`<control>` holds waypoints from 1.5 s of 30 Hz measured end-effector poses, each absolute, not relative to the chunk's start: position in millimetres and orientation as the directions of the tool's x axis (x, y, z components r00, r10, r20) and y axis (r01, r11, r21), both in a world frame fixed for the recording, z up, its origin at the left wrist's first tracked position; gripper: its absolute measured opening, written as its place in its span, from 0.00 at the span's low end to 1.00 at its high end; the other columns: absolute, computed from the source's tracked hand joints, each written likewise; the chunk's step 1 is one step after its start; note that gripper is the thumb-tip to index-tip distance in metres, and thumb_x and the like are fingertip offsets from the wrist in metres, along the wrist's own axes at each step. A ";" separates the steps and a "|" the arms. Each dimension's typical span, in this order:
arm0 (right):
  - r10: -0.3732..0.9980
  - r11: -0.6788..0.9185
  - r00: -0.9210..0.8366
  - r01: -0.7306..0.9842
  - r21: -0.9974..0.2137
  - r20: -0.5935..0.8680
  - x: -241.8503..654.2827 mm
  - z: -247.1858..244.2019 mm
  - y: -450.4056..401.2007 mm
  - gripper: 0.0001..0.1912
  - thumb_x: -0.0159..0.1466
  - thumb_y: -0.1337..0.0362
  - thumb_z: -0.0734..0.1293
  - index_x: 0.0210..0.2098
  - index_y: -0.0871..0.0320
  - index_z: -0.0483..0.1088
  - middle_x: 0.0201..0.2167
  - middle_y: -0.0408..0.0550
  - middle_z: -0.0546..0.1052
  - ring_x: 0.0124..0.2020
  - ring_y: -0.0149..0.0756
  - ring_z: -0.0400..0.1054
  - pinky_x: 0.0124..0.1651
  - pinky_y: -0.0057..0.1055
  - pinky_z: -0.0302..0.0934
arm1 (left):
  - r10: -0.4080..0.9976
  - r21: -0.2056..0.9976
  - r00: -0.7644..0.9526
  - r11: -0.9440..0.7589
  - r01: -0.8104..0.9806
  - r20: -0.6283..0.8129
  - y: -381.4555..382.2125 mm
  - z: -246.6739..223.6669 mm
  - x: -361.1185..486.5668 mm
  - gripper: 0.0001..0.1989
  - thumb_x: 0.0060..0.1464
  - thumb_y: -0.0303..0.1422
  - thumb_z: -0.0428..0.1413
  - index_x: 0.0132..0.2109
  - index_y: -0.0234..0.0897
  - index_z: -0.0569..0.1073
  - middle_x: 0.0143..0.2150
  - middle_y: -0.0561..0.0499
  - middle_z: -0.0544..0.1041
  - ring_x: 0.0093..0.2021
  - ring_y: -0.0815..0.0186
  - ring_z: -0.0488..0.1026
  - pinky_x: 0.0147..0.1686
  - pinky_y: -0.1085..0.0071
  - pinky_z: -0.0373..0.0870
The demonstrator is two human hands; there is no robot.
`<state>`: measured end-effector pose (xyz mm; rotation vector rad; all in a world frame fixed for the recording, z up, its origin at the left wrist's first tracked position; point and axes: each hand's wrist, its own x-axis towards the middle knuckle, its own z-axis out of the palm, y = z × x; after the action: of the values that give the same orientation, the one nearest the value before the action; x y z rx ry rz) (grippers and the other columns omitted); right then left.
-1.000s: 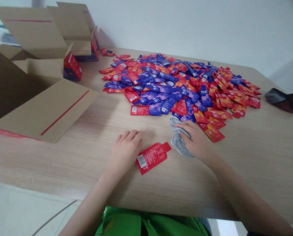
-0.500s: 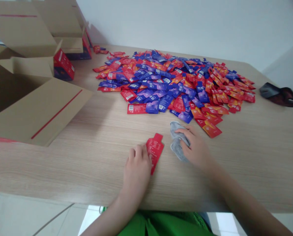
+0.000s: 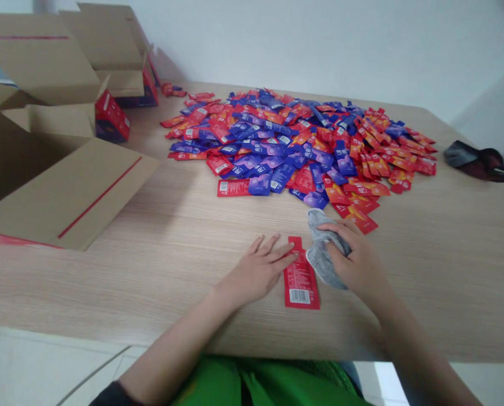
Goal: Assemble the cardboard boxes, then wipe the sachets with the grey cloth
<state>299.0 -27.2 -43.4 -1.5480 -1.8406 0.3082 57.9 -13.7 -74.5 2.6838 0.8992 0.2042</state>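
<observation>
Gripping cloth (image 3: 323, 265) in right hand (image 3: 362, 259), at two o'clock from pouch (image 3: 301, 280); touching pouch with spread left hand (image 3: 260, 272) from nine; likely at aligning step, next calling for steady fingertips.

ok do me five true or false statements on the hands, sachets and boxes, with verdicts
1. The right hand holds a crumpled grey cloth. True.
2. The flat red printed sachet near the hands lies with its barcode hidden. False: its barcode faces up, in plain sight.
3. The left hand is partly over that sachet. True.
4. The open brown cardboard boxes stand right of the heap of small red, orange and purple sachets. False: they stand to its left.
5. The left hand is a closed fist. False: its fingers are extended.
</observation>
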 end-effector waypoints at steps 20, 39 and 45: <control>0.919 0.152 0.115 0.780 -0.608 0.376 319.3 -39.1 -44.1 0.13 0.62 0.67 0.62 0.45 0.55 0.72 0.45 0.51 0.73 0.50 0.44 0.68 0.55 0.44 0.60 | 0.922 0.124 0.382 -0.388 0.913 0.068 -55.7 -76.7 75.6 0.24 0.65 0.35 0.45 0.65 0.30 0.64 0.64 0.42 0.69 0.62 0.52 0.64 0.60 0.51 0.63; 0.946 0.227 -0.200 0.971 -0.080 0.255 277.5 -93.6 -2.4 0.21 0.69 0.63 0.56 0.57 0.57 0.70 0.57 0.59 0.68 0.51 0.52 0.61 0.51 0.49 0.57 | 0.953 0.161 0.302 -0.299 0.941 0.007 -75.5 -83.7 77.8 0.28 0.64 0.34 0.44 0.69 0.39 0.57 0.71 0.52 0.55 0.70 0.47 0.53 0.64 0.44 0.57; 0.893 0.263 -0.122 0.923 -0.282 0.434 278.3 -79.8 1.5 0.21 0.69 0.66 0.53 0.56 0.58 0.69 0.51 0.58 0.68 0.54 0.48 0.61 0.56 0.46 0.57 | 0.947 0.182 0.320 -0.314 0.932 -0.006 -73.4 -80.6 77.9 0.28 0.64 0.34 0.44 0.69 0.37 0.57 0.71 0.50 0.55 0.70 0.44 0.53 0.63 0.41 0.58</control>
<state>278.3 1.5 -79.8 -1.6361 -2.0196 -0.0757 77.9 -73.4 -80.6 2.4253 1.7417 0.1520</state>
